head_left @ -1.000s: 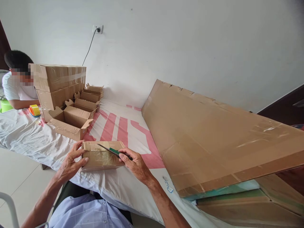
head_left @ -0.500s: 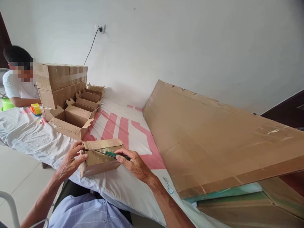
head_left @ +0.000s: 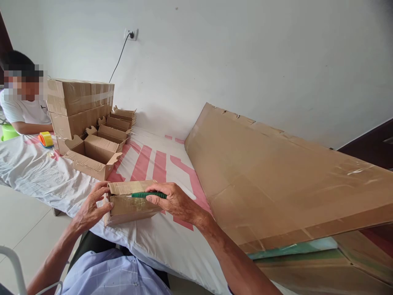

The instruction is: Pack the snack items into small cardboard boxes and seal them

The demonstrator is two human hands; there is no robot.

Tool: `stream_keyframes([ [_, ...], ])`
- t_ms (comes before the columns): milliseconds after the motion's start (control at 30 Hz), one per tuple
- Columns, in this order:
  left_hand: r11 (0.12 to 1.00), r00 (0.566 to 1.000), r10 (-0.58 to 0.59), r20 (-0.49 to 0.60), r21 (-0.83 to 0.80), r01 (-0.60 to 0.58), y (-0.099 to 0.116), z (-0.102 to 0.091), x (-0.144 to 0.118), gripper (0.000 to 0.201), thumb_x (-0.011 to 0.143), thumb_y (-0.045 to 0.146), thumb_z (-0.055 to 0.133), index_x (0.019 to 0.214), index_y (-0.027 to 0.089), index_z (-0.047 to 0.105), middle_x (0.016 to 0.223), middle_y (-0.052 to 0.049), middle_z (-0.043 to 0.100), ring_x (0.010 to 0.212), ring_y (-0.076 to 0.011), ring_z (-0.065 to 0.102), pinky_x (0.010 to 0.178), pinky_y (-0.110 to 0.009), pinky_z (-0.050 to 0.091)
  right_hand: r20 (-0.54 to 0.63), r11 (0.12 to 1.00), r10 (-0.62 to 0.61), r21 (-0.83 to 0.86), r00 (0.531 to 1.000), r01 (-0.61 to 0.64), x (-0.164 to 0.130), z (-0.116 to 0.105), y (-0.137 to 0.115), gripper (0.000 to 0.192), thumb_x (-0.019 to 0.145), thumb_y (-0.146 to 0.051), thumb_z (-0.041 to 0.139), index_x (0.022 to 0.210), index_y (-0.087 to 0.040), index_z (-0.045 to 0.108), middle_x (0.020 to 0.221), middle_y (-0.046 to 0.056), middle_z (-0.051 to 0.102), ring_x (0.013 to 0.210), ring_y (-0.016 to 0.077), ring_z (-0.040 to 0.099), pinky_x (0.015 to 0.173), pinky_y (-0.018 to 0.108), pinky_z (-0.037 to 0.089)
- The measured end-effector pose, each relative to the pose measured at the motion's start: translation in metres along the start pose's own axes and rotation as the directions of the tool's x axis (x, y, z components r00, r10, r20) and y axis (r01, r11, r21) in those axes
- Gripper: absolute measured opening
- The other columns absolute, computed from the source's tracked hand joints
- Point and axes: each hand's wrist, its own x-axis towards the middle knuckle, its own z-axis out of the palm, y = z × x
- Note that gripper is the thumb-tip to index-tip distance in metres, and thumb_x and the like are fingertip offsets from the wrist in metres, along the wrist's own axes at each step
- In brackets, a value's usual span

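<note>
- Box (head_left: 130,203): near edge of table (head_left: 39,172).
- Left hand (head_left: 90,207): grasps box's left end.
- Right hand (head_left: 172,200): grips green knife (head_left: 144,195) on box top.

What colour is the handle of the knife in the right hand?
Green; the knife handle shows best in the head view, held over the small box.
</note>
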Motion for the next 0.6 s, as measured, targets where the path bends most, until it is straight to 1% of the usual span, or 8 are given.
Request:
stream_keyframes([
  [167, 1.0, 1.0, 0.023, 0.002, 0.019, -0.023, 0.0, -0.001, 0.0, 0.038, 0.091, 0.045, 0.069, 0.123, 0.027, 0.075, 0.154, -0.013, 0.055, 0.139, -0.0363, 0.058, 0.109, -0.05, 0.055, 0.004, 0.989, -0.011, -0.149, 1.0, 0.012, 0.006, -0.009, -0.01, 0.025, 0.1, -0.04, 0.061, 0.101, -0.022, 0.078, 0.088, 0.002, 0.076, 0.077, 0.0174, 0.062, 0.073, 0.031, 0.042],
  [333, 0.999, 0.999, 0.039, 0.022, -0.014, -0.039, -0.002, -0.001, 0.002, 0.039, 0.09, 0.043, 0.069, 0.126, 0.027, 0.076, 0.155, -0.012, 0.054, 0.141, -0.0365, 0.056, 0.113, -0.05, 0.053, 0.043, 0.951, 0.009, -0.308, 0.999, 0.005, 0.016, -0.014, -0.027, 0.021, 0.101, -0.035, 0.062, 0.102, -0.023, 0.08, 0.091, 0.002, 0.078, 0.078, 0.0177, 0.063, 0.073, 0.03, 0.039],
  [467, 0.997, 0.999, 0.043, 0.033, -0.071, -0.041, -0.006, -0.005, 0.008, 0.036, 0.094, 0.044, 0.064, 0.122, 0.027, 0.078, 0.152, -0.012, 0.056, 0.143, -0.0362, 0.054, 0.113, -0.048, 0.053, 0.103, 0.893, 0.076, -0.449, 0.992, -0.022, 0.028, -0.014, -0.044, 0.02, 0.103, -0.031, 0.061, 0.097, -0.024, 0.08, 0.084, 0.001, 0.075, 0.075, 0.0164, 0.061, 0.069, 0.029, 0.035],
  [600, 0.995, 0.997, 0.062, 0.036, -0.084, -0.058, -0.011, -0.008, 0.017, 0.034, 0.094, 0.048, 0.065, 0.115, 0.026, 0.079, 0.147, -0.012, 0.059, 0.135, -0.0343, 0.06, 0.108, -0.046, 0.057, 0.159, 0.836, 0.145, -0.547, 0.977, -0.035, 0.047, -0.014, -0.052, 0.024, 0.105, -0.033, 0.06, 0.092, -0.023, 0.079, 0.083, 0.002, 0.074, 0.074, 0.0166, 0.06, 0.066, 0.029, 0.032],
])
